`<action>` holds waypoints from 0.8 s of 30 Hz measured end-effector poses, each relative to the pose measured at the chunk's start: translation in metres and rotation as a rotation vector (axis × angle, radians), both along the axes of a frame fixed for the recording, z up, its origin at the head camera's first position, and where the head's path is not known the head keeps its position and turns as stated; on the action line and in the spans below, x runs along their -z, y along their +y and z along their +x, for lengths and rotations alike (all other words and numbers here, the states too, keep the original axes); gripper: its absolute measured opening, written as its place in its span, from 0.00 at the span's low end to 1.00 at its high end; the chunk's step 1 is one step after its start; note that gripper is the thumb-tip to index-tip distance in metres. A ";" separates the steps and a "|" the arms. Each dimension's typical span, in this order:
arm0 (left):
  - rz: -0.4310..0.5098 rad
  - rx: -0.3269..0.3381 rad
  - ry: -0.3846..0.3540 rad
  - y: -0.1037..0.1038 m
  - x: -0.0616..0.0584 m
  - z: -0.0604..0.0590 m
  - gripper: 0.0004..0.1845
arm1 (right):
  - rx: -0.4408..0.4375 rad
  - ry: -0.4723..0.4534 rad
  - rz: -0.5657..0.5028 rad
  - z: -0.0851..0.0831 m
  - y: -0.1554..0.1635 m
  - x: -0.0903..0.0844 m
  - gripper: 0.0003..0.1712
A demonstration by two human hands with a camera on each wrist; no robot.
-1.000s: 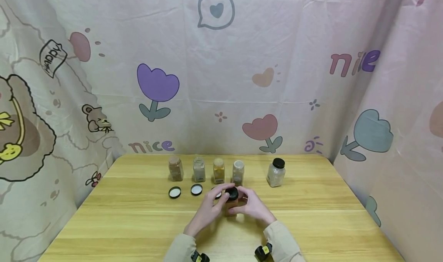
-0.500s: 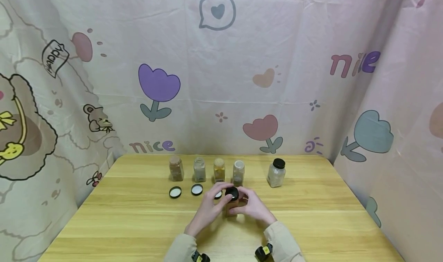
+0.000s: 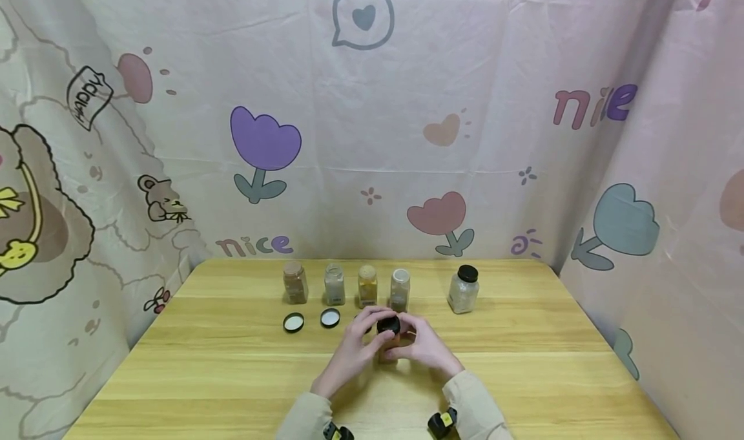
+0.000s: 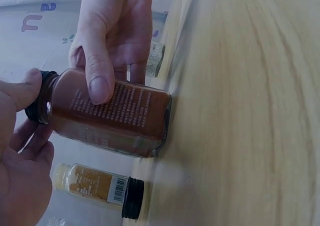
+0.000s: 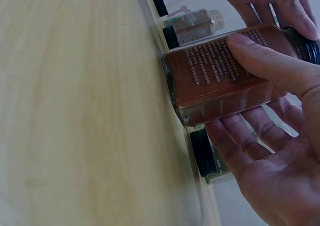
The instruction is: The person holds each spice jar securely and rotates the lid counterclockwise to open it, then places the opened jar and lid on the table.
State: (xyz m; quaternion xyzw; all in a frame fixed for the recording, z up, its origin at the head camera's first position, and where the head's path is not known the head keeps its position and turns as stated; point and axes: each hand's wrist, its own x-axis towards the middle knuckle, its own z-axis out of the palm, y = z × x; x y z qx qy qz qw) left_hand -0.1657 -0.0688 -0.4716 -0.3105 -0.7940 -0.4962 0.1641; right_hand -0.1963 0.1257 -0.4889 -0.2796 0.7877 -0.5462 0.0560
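Brown spice jar [image 5: 225, 76] stands on the smooth wooden table [image 3: 523, 375], squarish clear plastic full of reddish-brown powder. We've got our right hand [image 3: 427, 346] wrapped round its body, and our left hand [image 3: 351, 349] has fingers curled on the ribbed black cap [image 3: 388, 325]. Further back sit loose lids [image 3: 293, 322], then four uncapped jars [image 3: 334, 285] of tan and yellow powders, plus one capped jar [image 3: 464, 290].

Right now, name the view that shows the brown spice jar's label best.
Right wrist: the brown jar fills the frame, white print facing the camera. Left wrist shows it smaller, partly behind a thumb. Head view shows mostly its black cap.
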 end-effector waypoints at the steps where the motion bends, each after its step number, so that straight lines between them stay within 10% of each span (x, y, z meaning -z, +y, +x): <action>1: -0.002 -0.011 -0.007 0.000 0.000 0.000 0.18 | 0.000 -0.001 0.001 0.000 0.000 0.000 0.28; 10: -0.054 0.089 -0.056 -0.002 -0.002 0.002 0.20 | 0.018 0.000 0.027 0.000 0.001 0.000 0.28; 24: 0.001 -0.060 0.012 0.005 -0.003 0.003 0.19 | -0.008 -0.022 0.005 0.000 0.000 0.000 0.30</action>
